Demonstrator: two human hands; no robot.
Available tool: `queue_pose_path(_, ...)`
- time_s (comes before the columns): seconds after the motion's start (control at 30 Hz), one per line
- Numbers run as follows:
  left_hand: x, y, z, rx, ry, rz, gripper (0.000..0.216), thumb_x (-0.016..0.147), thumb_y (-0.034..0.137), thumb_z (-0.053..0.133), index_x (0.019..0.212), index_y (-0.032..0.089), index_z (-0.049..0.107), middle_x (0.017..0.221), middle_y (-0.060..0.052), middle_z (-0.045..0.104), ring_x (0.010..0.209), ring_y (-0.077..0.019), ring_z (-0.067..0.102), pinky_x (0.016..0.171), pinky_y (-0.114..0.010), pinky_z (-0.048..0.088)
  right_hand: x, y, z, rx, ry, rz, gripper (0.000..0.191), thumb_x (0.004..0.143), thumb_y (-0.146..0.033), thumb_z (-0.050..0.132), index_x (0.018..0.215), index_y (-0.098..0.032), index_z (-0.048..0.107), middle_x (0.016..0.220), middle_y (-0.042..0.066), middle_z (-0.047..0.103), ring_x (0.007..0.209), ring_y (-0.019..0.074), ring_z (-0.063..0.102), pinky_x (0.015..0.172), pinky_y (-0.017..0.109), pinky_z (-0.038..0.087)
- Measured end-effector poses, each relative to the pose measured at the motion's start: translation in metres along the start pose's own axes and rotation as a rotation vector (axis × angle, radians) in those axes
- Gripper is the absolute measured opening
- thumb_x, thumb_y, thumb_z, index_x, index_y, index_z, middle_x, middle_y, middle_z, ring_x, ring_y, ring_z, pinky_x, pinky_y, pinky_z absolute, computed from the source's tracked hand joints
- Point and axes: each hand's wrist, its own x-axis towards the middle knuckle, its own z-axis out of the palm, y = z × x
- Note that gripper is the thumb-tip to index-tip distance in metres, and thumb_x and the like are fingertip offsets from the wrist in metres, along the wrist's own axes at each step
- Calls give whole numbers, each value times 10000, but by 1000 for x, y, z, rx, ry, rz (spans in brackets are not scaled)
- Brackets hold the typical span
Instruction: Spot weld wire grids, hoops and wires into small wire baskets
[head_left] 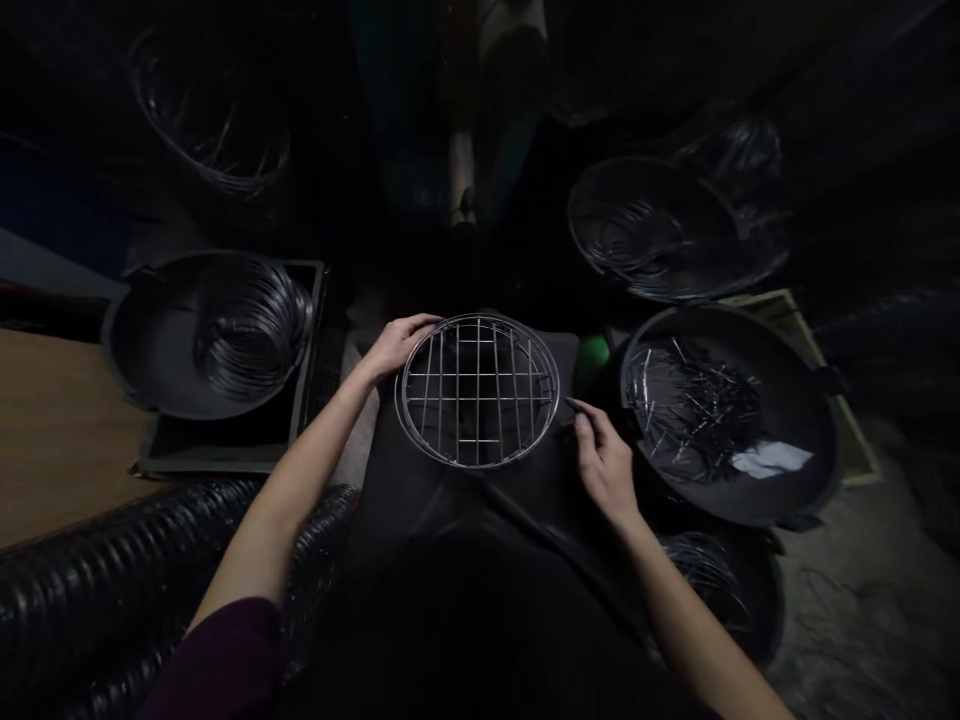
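Observation:
A round wire grid rack (477, 389) lies flat on a dark work surface (405, 480) in front of me. My left hand (396, 345) grips its upper left rim, fingers curled over the ring. My right hand (602, 455) rests just right of the rack, fingers pinched on a thin short wire rod (579, 405) whose tip points at the rack's right edge.
A black basin (780, 480) with several short wire rods sits at the right. A black basin (142, 370) with coiled wire rings sits at the left. More basins of wire (660, 235) stand behind. A ribbed black hose (112, 590) lies at the lower left.

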Motion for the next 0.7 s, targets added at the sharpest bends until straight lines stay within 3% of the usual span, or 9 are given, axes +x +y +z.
queue_pose_path(0.07,-3,-1,-5,9,-73,-7,575,902,598,490,1231,164,678,1215,-88,707,1123,-254,658,1026,-341,487,9,4,7,36,-129,74,520,943,-548,406,1264,-210,635,1186,94,692,1067,242,649,939,422,525)
queue_pose_path(0.17,-8,-1,-11,41,-142,3,608,909,604,468,1294,166,640,1279,-81,675,1181,-266,634,1052,-352,474,17,5,17,96,-157,97,556,930,-574,415,1332,-236,596,1247,79,668,1101,242,638,950,415,523)
queue_pose_path(0.23,-10,-1,-11,92,-137,28,579,920,569,465,1311,175,630,1289,-76,670,1191,-268,632,1053,-352,474,19,4,21,168,-149,148,594,920,-580,425,1371,-219,565,1058,79,722,872,217,680,794,383,570)
queue_pose_path(0.3,-12,-1,-9,156,-94,56,531,932,516,466,1319,189,626,1281,-69,675,1176,-262,644,1041,-342,483,18,3,24,271,-162,225,646,905,-574,441,1414,-183,520,755,34,693,592,173,613,571,326,541)
queue_pose_path(0.4,-15,0,-6,213,-24,70,478,942,461,467,1311,208,635,1255,-53,691,1135,-244,669,1009,-315,503,16,3,26,384,-180,298,674,885,-559,475,1422,-153,507,606,-13,609,476,141,536,451,274,470)
queue_pose_path(0.47,-16,0,-4,226,-5,68,460,944,445,470,1298,210,645,1219,-51,710,1097,-237,686,980,-298,518,14,5,28,373,-158,291,642,866,-540,517,1387,-166,551,737,27,686,576,157,607,529,294,528)
queue_pose_path(0.53,-16,-2,-4,258,-9,72,446,948,416,466,1306,211,639,1199,-55,719,1065,-234,700,955,-290,528,13,8,29,314,-124,238,600,851,-507,551,1354,-182,588,1012,80,731,831,202,681,749,357,584)
queue_pose_path(0.6,-16,-6,-4,313,-30,84,439,953,369,459,1333,215,616,1188,-56,723,1045,-235,709,940,-290,532,14,11,29,244,-120,193,580,844,-476,569,1347,-187,596,1231,91,678,1073,233,648,951,406,533)
queue_pose_path(0.7,-16,-17,0,351,-65,101,449,957,324,449,1377,222,571,1190,-48,722,1054,-234,709,929,-284,532,17,18,31,166,-165,186,595,824,-455,606,1354,-185,589,1249,88,673,1095,243,637,993,431,505)
